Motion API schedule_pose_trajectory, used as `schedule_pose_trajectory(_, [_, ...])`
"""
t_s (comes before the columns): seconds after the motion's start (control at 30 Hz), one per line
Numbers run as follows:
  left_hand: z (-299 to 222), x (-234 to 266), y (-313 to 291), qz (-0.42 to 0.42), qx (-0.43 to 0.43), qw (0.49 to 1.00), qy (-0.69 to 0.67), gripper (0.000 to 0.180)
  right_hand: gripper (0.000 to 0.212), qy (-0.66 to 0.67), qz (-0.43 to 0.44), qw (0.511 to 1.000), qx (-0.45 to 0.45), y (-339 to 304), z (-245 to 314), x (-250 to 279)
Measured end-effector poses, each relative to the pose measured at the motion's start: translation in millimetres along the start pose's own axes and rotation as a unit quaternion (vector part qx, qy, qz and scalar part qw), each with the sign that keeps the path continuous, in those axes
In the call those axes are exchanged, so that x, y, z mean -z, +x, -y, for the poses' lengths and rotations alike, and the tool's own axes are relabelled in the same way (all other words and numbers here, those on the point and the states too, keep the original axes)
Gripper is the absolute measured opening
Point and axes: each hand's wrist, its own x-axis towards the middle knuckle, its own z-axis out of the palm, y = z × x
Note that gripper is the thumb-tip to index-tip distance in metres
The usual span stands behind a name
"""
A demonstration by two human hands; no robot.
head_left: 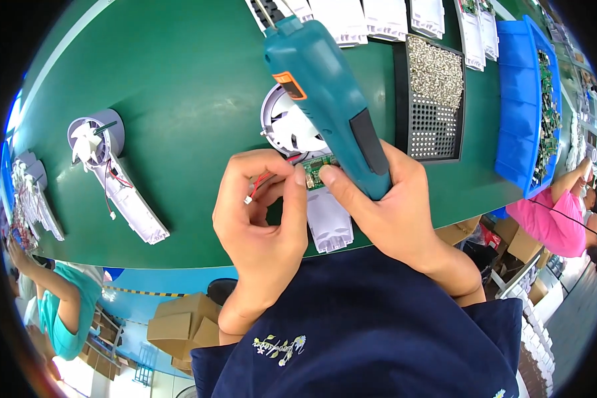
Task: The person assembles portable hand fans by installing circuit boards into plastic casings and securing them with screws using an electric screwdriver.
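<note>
My right hand is wrapped round a teal electric screwdriver with a black lever and orange label; its bit does not show. The right thumb rests on a small green circuit board. The board lies on the white handle of a handheld fan, whose round head is partly covered by the screwdriver. My left hand is closed, thumb and forefinger pinched at the board's left edge, where red and black wires run through the fingers. A small white connector hangs from them.
Another open fan lies left on the green table, with more fan parts beyond. Right stand a black tray of small metal screws and a blue bin of circuit boards. White shells line the far side. Co-workers sit at both sides.
</note>
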Motion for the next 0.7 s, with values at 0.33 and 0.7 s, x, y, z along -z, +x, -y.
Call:
schedule_pose_trajectory(0.33, [1, 3, -1, 0.051, -0.069, 0.988, 0.128, 0.029, 0.021, -0.029, 0.008, 1.0, -0.008, 0, 0, 5])
schedule_pose_trajectory(0.7, [3, 0, -2, 0.071, -0.086, 0.985, 0.131, 0.028, 0.085, 0.388, 0.021, 0.876, 0.288, -4, 3, 104])
